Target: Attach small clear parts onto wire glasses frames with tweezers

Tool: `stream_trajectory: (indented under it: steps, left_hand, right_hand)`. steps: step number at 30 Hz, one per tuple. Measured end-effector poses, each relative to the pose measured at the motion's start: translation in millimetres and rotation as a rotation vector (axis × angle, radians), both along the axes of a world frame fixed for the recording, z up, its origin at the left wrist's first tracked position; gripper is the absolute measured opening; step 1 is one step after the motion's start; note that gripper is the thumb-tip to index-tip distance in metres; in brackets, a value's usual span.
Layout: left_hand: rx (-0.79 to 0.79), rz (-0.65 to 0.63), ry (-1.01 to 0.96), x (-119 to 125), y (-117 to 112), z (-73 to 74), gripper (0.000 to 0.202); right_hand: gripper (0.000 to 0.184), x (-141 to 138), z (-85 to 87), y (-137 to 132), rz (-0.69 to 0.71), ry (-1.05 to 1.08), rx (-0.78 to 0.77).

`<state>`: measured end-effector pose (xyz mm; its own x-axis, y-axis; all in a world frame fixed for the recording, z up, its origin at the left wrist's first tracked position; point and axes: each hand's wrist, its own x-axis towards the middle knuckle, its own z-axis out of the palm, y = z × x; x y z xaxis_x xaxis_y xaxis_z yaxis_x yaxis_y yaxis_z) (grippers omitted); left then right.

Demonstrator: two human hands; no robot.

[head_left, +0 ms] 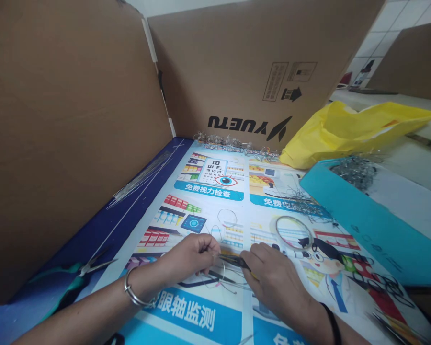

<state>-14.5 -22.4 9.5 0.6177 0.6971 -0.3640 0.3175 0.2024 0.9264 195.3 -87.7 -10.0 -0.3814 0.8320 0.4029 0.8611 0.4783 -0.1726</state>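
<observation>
My left hand (192,256) is closed in a pinch on a thin, pale wire (223,273) that curves down in a loop beside the fingertips. In my right hand (273,275) is a pair of pliers (233,260), its dark, narrow jaws pointing left to the left fingertips. The jaws meet the wire close to the pinch; whether they clamp it is too small to tell. Below the hands, more fine wires lie on the printed poster sheet (246,230). A larger thin wire loop (228,218) lies just beyond them.
Green-handled pliers (82,270) lie at left, near straight wires (143,179). A wire coil (277,235) and black rings (391,287) lie at right. Beyond them stand a blue box (337,206) holding tangled wire and a yellow bag (345,132). Cardboard walls (237,62) enclose the back and left.
</observation>
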Motion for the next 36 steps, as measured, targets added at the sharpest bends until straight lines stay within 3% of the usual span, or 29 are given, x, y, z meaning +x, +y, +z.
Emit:
stream_trajectory:
  steps: [11, 19, 29, 36]
  left_hand:
    - [0.066, 0.002, 0.033, -1, -1, 0.1, 0.003]
    - [0.132, 0.029, 0.066, 3, -2, 7.4, 0.005]
    - [0.238, 0.032, 0.099, 4, -2, 8.8, 0.005]
    - [0.085, 0.027, 0.067, 3, -2, -0.5, 0.006]
  right_hand:
    - [0.012, 1, -1.6, 1, 0.009, 0.001, -0.022]
    - [0.007, 1, -0.8, 1, -0.04, 0.053, -0.19]
    - [0.008, 1, -3.5, 2, -0.03, 0.037, -0.126]
    - [0.01, 1, -5.0, 2, -0.023, 0.01, -0.054]
